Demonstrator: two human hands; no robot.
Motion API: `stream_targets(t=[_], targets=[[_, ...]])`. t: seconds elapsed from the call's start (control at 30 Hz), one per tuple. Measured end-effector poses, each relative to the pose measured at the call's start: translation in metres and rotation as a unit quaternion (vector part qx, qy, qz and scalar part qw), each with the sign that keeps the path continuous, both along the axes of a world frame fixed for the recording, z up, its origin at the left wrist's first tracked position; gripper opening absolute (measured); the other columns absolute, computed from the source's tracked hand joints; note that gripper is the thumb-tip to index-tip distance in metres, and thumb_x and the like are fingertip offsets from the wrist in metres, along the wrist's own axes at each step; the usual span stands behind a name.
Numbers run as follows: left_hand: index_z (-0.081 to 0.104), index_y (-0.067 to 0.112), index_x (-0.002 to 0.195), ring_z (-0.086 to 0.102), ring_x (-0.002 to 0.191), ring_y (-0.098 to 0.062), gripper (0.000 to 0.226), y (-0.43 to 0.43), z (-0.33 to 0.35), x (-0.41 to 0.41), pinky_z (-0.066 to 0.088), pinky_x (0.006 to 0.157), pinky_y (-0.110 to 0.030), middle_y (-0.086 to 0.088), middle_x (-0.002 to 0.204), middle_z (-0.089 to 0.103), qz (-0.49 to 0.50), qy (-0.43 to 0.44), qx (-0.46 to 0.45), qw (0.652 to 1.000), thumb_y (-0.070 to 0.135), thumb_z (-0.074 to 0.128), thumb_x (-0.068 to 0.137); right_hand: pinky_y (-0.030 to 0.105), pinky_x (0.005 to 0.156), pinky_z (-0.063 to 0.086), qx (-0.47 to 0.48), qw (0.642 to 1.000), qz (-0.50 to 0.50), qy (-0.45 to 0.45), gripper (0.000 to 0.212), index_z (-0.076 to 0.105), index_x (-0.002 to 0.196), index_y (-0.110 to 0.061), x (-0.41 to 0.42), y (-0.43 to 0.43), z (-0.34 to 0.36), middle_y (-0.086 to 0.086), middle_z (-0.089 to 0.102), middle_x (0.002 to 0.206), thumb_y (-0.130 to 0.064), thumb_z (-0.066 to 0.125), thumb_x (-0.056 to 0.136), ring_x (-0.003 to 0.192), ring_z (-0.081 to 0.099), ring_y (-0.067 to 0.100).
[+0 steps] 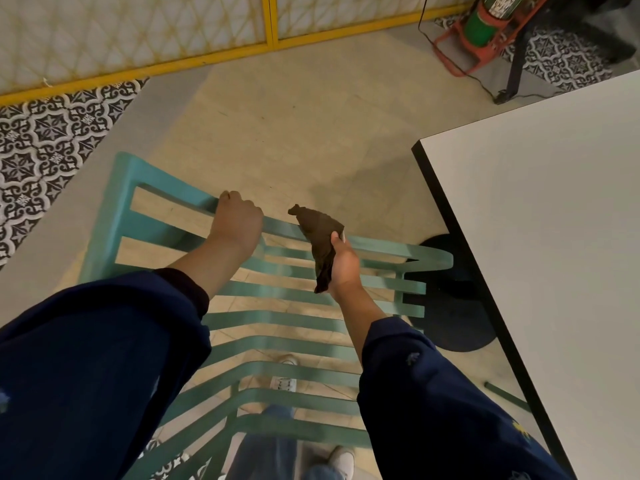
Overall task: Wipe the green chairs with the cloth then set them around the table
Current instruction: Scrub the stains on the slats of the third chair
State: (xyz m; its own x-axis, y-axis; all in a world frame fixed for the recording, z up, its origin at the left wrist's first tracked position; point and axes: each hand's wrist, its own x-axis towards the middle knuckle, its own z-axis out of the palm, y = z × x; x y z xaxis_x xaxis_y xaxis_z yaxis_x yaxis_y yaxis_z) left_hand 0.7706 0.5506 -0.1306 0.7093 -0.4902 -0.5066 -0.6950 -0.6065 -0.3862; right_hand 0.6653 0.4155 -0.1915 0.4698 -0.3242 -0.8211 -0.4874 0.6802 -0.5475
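Note:
A green slatted chair (273, 317) fills the middle of the head view, seen from above with the floor showing through its slats. My left hand (237, 223) is closed around a bar of the chair at its far edge. Just to the right, my right hand (341, 268) grips a dark brown cloth (320, 237), which is crumpled and rests against the same bar. The white table (540, 237) with a black edge stands to the right, close to the chair's right corner.
The table's round black base (453, 306) sits on the floor beside the chair. A yellow-framed screen (207, 60) runs along the back. A green cylinder in a red stand (485, 26) and a black cable lie at the back right. My feet show below the chair.

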Motion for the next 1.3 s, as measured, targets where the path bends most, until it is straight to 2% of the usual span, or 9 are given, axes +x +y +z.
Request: stream_targets(t=[0.17, 0.3, 0.47, 0.67, 0.8, 0.9, 1.0, 1.17, 1.3], targets=[[0.057, 0.011, 0.112, 0.051, 0.112, -0.032, 0.025, -0.001, 0.002, 0.002, 0.037, 0.101, -0.037, -0.009, 0.112, 0.063, -0.003, 0.005, 0.002, 1.0, 0.011, 0.043, 0.091, 0.051, 0.106, 0.034, 0.062, 0.997, 0.027, 0.044, 0.049, 0.041, 0.141, -0.016, -0.009, 0.02, 0.001, 0.016, 0.052, 0.135, -0.033, 0.048, 0.095, 0.126, 0.047, 0.038], [0.059, 0.012, 0.111, 0.053, 0.109, -0.031, 0.025, 0.0, 0.003, 0.002, 0.038, 0.1, -0.038, -0.008, 0.109, 0.064, -0.006, 0.01, 0.002, 1.0, 0.012, 0.045, 0.09, 0.029, 0.068, 0.051, -0.009, 0.992, 0.123, 0.037, 0.038, 0.052, 0.122, 0.009, -0.045, 0.027, 0.003, 0.017, 0.061, 0.1, -0.018, 0.041, 0.1, 0.078, 0.062, 0.029], [0.06, 0.014, 0.11, 0.054, 0.107, -0.028, 0.025, 0.0, 0.009, 0.003, 0.037, 0.1, -0.037, -0.005, 0.108, 0.064, -0.002, 0.031, 0.016, 0.999, 0.015, 0.043, 0.091, 0.043, 0.097, 0.046, -0.006, 0.991, 0.121, 0.059, 0.037, 0.05, 0.13, -0.004, -0.09, 0.024, 0.01, 0.02, 0.059, 0.125, -0.022, 0.041, 0.1, 0.112, 0.059, 0.034], [0.06, 0.014, 0.105, 0.051, 0.11, -0.029, 0.028, -0.014, 0.04, -0.01, 0.015, 0.117, -0.048, -0.007, 0.107, 0.062, 0.07, 0.11, 0.002, 0.991, 0.01, 0.036, 0.093, 0.042, 0.082, 0.052, 0.063, 0.998, 0.004, 0.009, 0.033, 0.048, 0.124, -0.005, -0.107, 0.004, 0.059, 0.019, 0.062, 0.117, -0.026, 0.043, 0.098, 0.099, 0.062, 0.035], [0.06, 0.005, 0.116, 0.057, 0.109, -0.031, 0.031, -0.011, 0.062, -0.041, 0.042, 0.101, -0.043, -0.013, 0.118, 0.061, 0.115, 0.172, -0.057, 0.977, 0.007, 0.042, 0.091, 0.045, 0.087, 0.051, 0.071, 0.997, -0.016, -0.005, 0.032, 0.053, 0.118, 0.0, -0.118, 0.008, 0.095, 0.024, 0.063, 0.115, -0.022, 0.043, 0.097, 0.097, 0.063, 0.035], [0.05, 0.008, 0.133, 0.055, 0.115, -0.033, 0.045, -0.001, 0.09, -0.068, 0.046, 0.096, -0.038, -0.015, 0.133, 0.054, 0.216, 0.225, -0.154, 0.938, -0.001, 0.04, 0.09, 0.038, 0.078, 0.054, 0.065, 0.997, -0.028, -0.007, 0.032, 0.055, 0.118, -0.001, -0.13, 0.009, 0.121, 0.02, 0.067, 0.104, -0.022, 0.044, 0.097, 0.086, 0.064, 0.03], [0.046, 0.014, 0.137, 0.049, 0.125, -0.029, 0.05, 0.015, 0.127, -0.096, 0.041, 0.099, -0.033, -0.011, 0.142, 0.048, 0.29, 0.277, -0.272, 0.874, -0.004, 0.034, 0.092, 0.048, 0.096, 0.048, 0.114, 0.992, -0.036, -0.04, 0.039, 0.053, 0.124, 0.0, -0.149, 0.014, 0.151, 0.022, 0.065, 0.114, -0.026, 0.044, 0.097, 0.102, 0.063, 0.036], [0.06, 0.012, 0.121, 0.056, 0.115, -0.02, 0.031, 0.042, 0.201, -0.155, 0.042, 0.097, -0.034, -0.005, 0.127, 0.06, 0.406, 0.416, -0.423, 0.695, 0.018, 0.039, 0.099, 0.047, 0.076, 0.055, 0.2, 0.97, 0.038, -0.131, 0.044, 0.051, 0.12, -0.008, -0.189, 0.028, 0.22, 0.02, 0.073, 0.095, -0.042, 0.035, 0.098, 0.078, 0.07, 0.035], [0.071, 0.014, 0.102, 0.061, 0.099, -0.024, 0.034, 0.066, 0.241, -0.192, 0.047, 0.085, -0.033, -0.013, 0.11, 0.068, 0.387, 0.453, -0.436, 0.674, 0.03, 0.041, 0.098, 0.053, 0.067, 0.058, 0.201, 0.961, 0.112, -0.154, 0.065, 0.041, 0.137, -0.013, -0.21, 0.038, 0.253, 0.021, 0.05, 0.136, -0.059, 0.034, 0.092, 0.102, 0.062, 0.041]])
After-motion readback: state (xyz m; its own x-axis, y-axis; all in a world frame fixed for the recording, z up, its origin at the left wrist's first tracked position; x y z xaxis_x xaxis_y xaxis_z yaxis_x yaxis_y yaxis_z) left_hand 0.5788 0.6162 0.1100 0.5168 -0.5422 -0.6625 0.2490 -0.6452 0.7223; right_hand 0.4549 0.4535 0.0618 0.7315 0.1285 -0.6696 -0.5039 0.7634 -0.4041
